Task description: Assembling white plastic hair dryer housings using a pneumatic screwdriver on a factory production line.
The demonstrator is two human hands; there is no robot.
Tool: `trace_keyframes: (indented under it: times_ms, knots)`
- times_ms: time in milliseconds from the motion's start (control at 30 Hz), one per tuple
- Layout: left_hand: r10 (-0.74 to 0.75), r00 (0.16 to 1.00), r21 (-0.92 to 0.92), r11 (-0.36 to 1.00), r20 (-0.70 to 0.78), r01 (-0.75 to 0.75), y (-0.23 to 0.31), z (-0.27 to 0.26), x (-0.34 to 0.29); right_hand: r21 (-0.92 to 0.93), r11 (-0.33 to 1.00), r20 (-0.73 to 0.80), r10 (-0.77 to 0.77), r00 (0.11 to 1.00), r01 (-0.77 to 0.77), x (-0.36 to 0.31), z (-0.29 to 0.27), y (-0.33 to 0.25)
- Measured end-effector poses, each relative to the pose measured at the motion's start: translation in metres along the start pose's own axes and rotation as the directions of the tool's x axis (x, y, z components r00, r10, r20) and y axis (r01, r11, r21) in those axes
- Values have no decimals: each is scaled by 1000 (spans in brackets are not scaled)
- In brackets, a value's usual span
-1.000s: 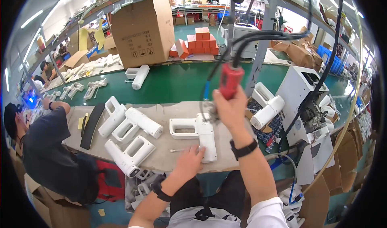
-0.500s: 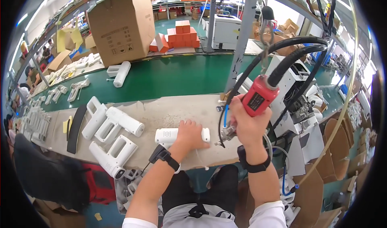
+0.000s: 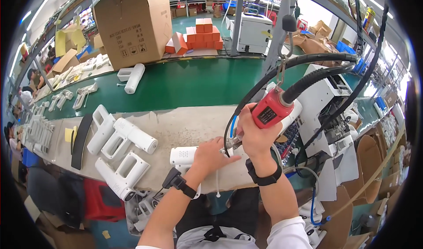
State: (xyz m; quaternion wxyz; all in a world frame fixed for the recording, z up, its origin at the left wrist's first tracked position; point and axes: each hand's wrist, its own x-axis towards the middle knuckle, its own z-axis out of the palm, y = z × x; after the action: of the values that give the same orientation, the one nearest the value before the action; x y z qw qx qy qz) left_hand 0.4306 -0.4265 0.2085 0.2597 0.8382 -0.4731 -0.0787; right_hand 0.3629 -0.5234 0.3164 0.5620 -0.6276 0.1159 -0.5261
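A white plastic handheld housing (image 3: 181, 155) with a loop handle lies on the bench's worn cardboard cover (image 3: 189, 121). Over its right part my left hand (image 3: 212, 157) is closed, pressing it down, with the thumb stretched to the right. My right hand (image 3: 257, 136) grips a red power screwdriver (image 3: 274, 109), which hangs from a hook and has a thick black hose. Its metal tip end is close beside my left fingers; whether the bit touches the housing is hidden. Just left lie several similar white housings (image 3: 134, 134).
A curved black strip (image 3: 81, 141) lies at the left. Beyond the cardboard runs a green surface (image 3: 185, 81) with another white housing (image 3: 132, 78). A grey post (image 3: 280, 33) rises at the right, near a tray of small screws (image 3: 288, 145). Orange boxes (image 3: 202, 37) are stacked behind.
My right hand has brought the screwdriver left and slightly down, closer to my left hand and the housing. My left hand stays on the housing. The view has shifted slightly.
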Motion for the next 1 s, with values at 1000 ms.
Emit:
trace_keyframes:
  times_ms: [1000]
  knots:
    - [-47,982,341,940,181,-17,-3,14,-1,-58,995,12,-85,996,85,0,5,12]
